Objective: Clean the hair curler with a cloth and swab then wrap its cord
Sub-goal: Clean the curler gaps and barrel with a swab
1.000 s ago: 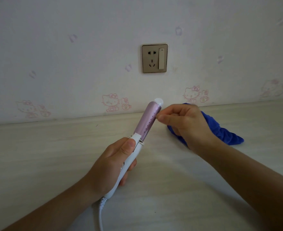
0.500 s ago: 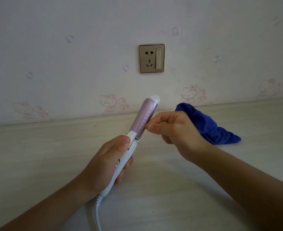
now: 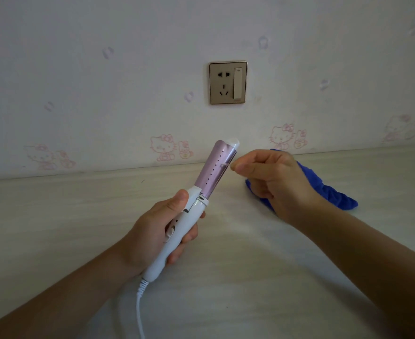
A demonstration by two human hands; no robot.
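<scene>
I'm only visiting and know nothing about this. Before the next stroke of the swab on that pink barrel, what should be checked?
1. Left hand grips the hair curler by its white handle: ok.
2. Right hand pinches the swab: ok.
3. Swab tip touches the pink barrel beside its row of holes: cannot tell, the tip is blurred.
4. Wall socket holds no plug: ok.
5. Blue cloth lies close behind the right hand: ok.
6. Cord wrapped: not ok, it hangs loose and leaves the frame.
</scene>
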